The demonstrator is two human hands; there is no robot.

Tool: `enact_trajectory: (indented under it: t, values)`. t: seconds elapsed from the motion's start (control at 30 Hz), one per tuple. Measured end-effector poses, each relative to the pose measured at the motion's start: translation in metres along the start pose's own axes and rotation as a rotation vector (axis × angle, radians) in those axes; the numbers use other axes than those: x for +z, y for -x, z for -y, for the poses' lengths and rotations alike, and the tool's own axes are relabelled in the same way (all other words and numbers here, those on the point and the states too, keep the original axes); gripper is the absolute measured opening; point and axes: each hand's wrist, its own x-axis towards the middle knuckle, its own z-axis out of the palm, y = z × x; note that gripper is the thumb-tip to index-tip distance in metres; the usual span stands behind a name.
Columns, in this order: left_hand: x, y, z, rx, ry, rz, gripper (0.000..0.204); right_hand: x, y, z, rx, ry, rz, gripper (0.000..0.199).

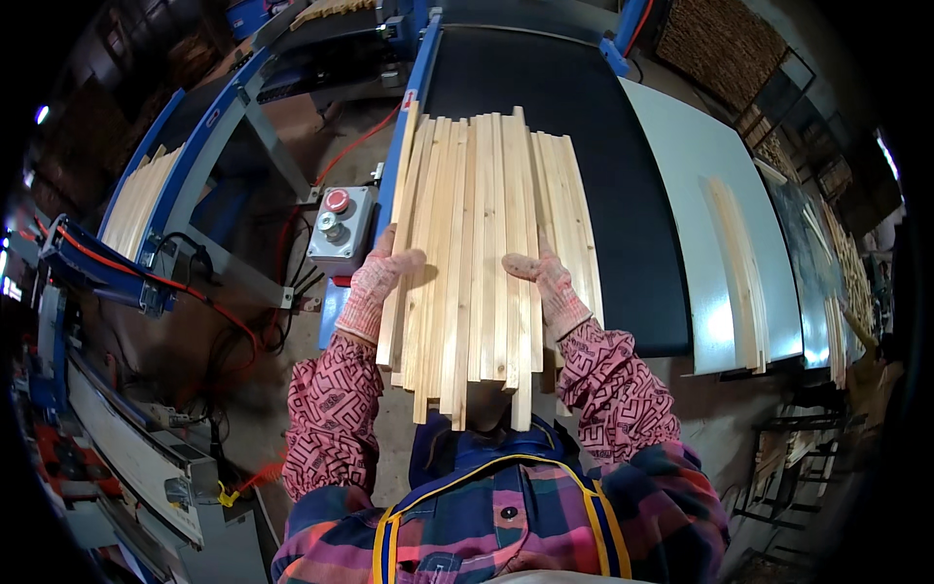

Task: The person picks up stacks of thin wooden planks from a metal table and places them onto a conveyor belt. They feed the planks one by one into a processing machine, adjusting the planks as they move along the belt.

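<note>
Slats [467, 253], judged stiff, heavy and slip-prone when bundled, suit holding by both long sides, where left hand [375, 280] and right hand [552, 280], part-open, grip them

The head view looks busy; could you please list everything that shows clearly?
Wooden strips: many, pale, at the hands
Belt: one, black, beyond strips
Control box: one, grey with red button, left of belt
Panel: one, grey, right of belt
Loose strips: several, pale, on panel
Farther strips: uncounted, pale, far left
Frames: several, blue, left
Cables: several, orange, left
Stacked wood: uncounted, brown, upper right
Sleeves: two, pink, below hands
Left hand: one, pink-gloved, on strips
Right hand: one, pink-gloved, on strips
</note>
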Motion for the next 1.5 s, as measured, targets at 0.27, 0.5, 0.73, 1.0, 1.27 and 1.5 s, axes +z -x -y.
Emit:
enact_trajectory:
  t: [0.27, 0.5, 0.73, 1.0, 1.27, 1.5]
  values:
    - [0.137, 0.016, 0.033, 0.038, -0.218, 0.067, 0.087, -0.156, 0.01, 0.017, -0.252, -0.384, 0.457, 0.081]
    - [0.289, -0.011, 0.081, 0.117, -0.43, 0.18, 0.102, -0.327, 0.023, 0.017, -0.189, -0.592, 0.467, 0.081]
    - [0.319, -0.047, 0.067, 0.119, -1.828, 0.201, 0.099, -0.333, -0.012, 0.04, -0.069, 0.045, -0.074, 0.091]
    - [0.107, -0.111, -0.002, 0.118, -1.687, -0.887, 0.069, -0.354, -0.022, 0.016, -0.078, -0.102, -0.008, 0.077]
    - [0.085, -0.182, -0.043, -0.345, -1.654, -0.861, 0.032, -0.405, -0.041, -0.011, -0.283, 0.251, -0.049, 0.055]
    - [0.201, -0.201, -0.03, -0.1, -1.473, -0.412, 0.029, -0.434, -0.01, -0.055, -0.121, 0.141, -0.061, 0.056]
